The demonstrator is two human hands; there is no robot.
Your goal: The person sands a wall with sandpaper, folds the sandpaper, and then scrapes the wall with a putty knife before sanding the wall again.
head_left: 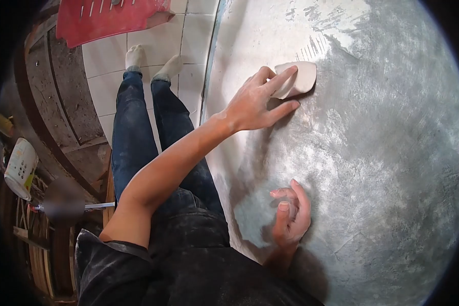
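My left hand (260, 102) reaches across from the left, its back toward me. Between its fingers and thumb is a pale flat piece with rounded corners (305, 79), pressed against the mottled grey and white surface (372, 168). The exact kind of this piece cannot be made out. Lower down, my right hand (292, 211) has its fingers loosely bent and apart, with nothing in them. It is close to the same surface, though whether it touches cannot be told. Short dark streaks and rough whitish patches lie just above the pale piece.
White floor tiles (104, 64) run beside the surface, under my socked feet (134, 56). A red slotted plastic seat (112, 23) stands at the top left. On the left are a white plastic container (21, 168), wooden strips (41, 260) and a dark curved edge (33, 117).
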